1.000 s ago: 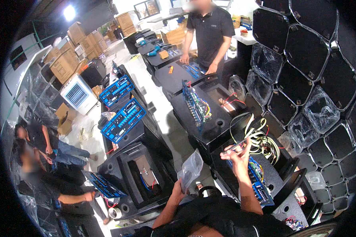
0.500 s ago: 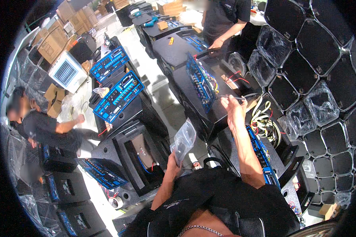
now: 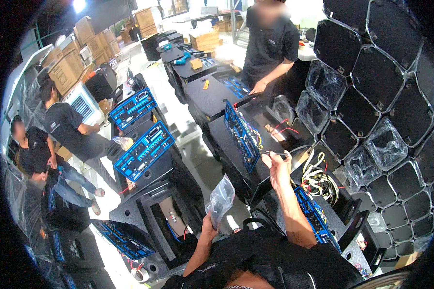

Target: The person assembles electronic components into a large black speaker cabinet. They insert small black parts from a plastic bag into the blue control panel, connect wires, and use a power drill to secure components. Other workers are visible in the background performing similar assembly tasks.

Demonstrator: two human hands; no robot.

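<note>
My left hand (image 3: 207, 229) is closed around the lower end of a clear plastic bag (image 3: 222, 196); small dark items seem to lie inside, too blurred to name. Over the edge of a black speaker cabinet (image 3: 222, 144), my right hand (image 3: 279, 169) pinches a thin dark rod-like piece (image 3: 276, 153). Just left of it, a blue-edged control panel (image 3: 240, 137) stands tilted up on that cabinet, with coloured wires (image 3: 259, 138) behind it. Red wires (image 3: 288, 129) rise from the cabinet's opening. Below my right forearm leans another blue-edged panel (image 3: 316, 219).
Pale coiled cables (image 3: 319, 180) lie right of my forearm. Left of me is an open cabinet (image 3: 171, 212), with more blue panels (image 3: 144, 150) beyond. Wrapped black cabinets (image 3: 357, 111) are stacked at right. One co-worker (image 3: 270, 48) stands ahead; two others (image 3: 72, 125) are at left.
The view has tilted up, so everything sits lower in the picture. Both hands keep their holds. At left, the co-workers have changed posture and now stand more upright.
</note>
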